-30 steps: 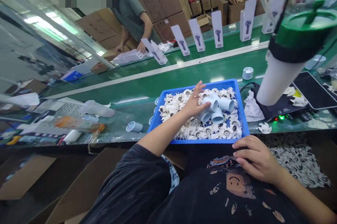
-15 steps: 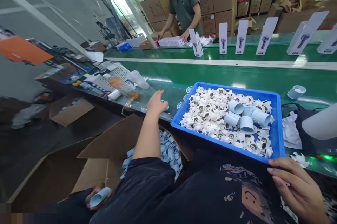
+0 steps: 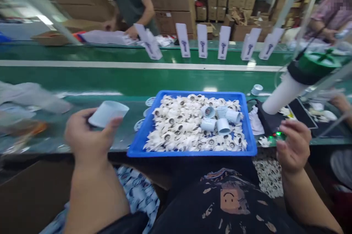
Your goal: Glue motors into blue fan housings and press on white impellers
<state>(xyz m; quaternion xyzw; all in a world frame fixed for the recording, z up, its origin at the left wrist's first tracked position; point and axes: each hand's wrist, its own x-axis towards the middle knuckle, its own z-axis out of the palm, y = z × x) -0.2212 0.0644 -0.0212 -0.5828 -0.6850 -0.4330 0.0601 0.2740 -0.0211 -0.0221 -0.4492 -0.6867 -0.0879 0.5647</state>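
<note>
My left hand (image 3: 90, 131) is closed around a light-blue plastic cylinder (image 3: 109, 114), held above the bench left of the tray. A blue tray (image 3: 189, 153) rests in front of me, heaped with small white bladed wheels (image 3: 176, 124). Several more light-blue cylinders (image 3: 223, 126) lie on top of them at the right side. My right hand (image 3: 294, 148) hovers right of the tray, by a black device with green lights (image 3: 271, 129). Its fingers are slightly curled, with thumb and forefinger apart and nothing visible between them.
A white tube with a green top (image 3: 288, 91) leans over the device. White boxes (image 3: 202, 41) stand along the green conveyor (image 3: 110, 76). Light-blue parts fill a carton (image 3: 137, 190) below the bench. A person (image 3: 132, 3) works across the line; another is at right.
My view has swung right. My left hand, open and reaching before, now grips a light-blue cylinder. My right hand has left the tray's corner and risen near the device.
</note>
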